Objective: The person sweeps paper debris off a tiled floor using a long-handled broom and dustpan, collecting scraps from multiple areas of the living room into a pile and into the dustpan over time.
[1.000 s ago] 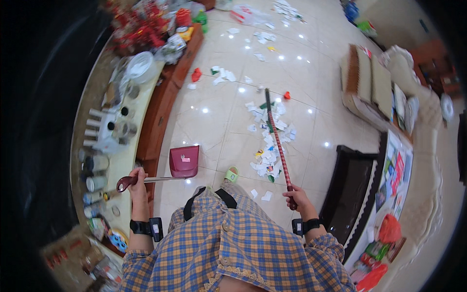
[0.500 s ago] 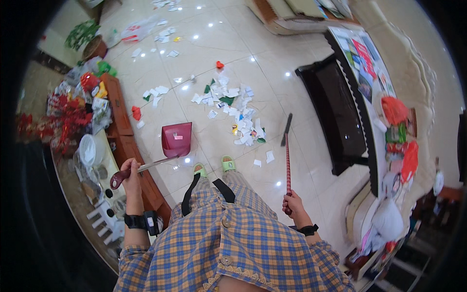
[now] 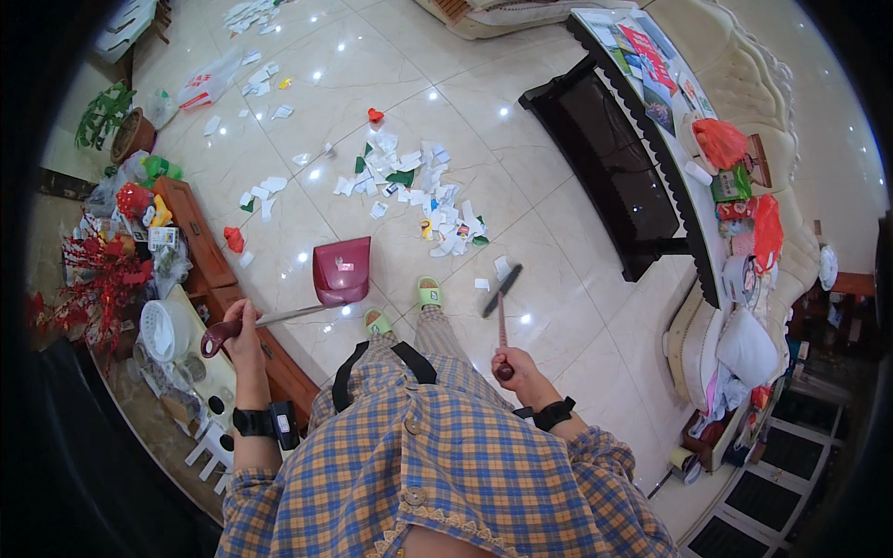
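Note:
My left hand (image 3: 246, 340) is closed around the handle of a dark red dustpan (image 3: 342, 279). The pan rests on the tiles left of my green slippers. A broom (image 3: 502, 292) with a red handle and narrow dark head is gripped in my right hand (image 3: 526, 374). Its head is at the floor, with one white scrap just above it and another beside it. Farther ahead lies a scattered heap of paper scraps (image 3: 450, 223), mostly white with some green and yellow bits. A smaller group of scraps (image 3: 270, 189) lies to the left.
On the left, a wooden cabinet (image 3: 195, 232) stands beneath bags and red decorations. A potted plant (image 3: 132, 135) is beyond it, near a plastic bag (image 3: 209, 79). To the right are a dark coffee table (image 3: 605, 167) and a cream sofa (image 3: 744, 56). More scraps (image 3: 251, 13) lie far off.
The broom has swung left and closer to the scraps, its head turning to slant the other way. My view has turned somewhat; the dustpan stays in my left hand.

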Motion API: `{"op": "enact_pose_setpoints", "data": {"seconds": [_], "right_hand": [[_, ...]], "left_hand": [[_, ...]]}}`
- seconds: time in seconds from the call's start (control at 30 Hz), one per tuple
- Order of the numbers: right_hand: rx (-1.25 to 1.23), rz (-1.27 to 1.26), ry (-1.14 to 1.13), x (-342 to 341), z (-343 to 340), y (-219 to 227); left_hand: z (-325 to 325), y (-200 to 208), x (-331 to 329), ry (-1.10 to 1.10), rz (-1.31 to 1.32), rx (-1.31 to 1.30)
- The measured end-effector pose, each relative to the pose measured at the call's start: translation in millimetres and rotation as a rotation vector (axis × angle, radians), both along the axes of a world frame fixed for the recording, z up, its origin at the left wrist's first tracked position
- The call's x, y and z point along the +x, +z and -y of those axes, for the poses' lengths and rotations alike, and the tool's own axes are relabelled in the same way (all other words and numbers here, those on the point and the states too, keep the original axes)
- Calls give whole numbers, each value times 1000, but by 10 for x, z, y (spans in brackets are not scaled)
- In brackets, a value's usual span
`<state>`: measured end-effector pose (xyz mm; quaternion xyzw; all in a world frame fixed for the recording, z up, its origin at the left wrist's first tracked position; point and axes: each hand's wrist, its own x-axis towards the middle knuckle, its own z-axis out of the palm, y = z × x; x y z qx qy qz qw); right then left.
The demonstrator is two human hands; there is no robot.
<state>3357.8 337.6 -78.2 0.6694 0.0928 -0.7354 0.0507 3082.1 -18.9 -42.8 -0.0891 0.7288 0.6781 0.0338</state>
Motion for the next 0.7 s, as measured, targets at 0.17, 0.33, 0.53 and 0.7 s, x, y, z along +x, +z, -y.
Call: {"op": "enact_pose_setpoints", "data": {"seconds": [0.17,0.33,0.53,0.7], "right_hand": [[22,-176,156,-451,170,58],[-14,-301,225,-899,79,4],[-184,-469,173,-1435,-175,-78],[-313,-522,56,-1618,-551,-212]], "left_hand": [[-12,64,27,17,28,-13],[40,109,45,10,28,-40],[8,141,112,64,67,-109],[-119,185,139,103,12,-166]]}}
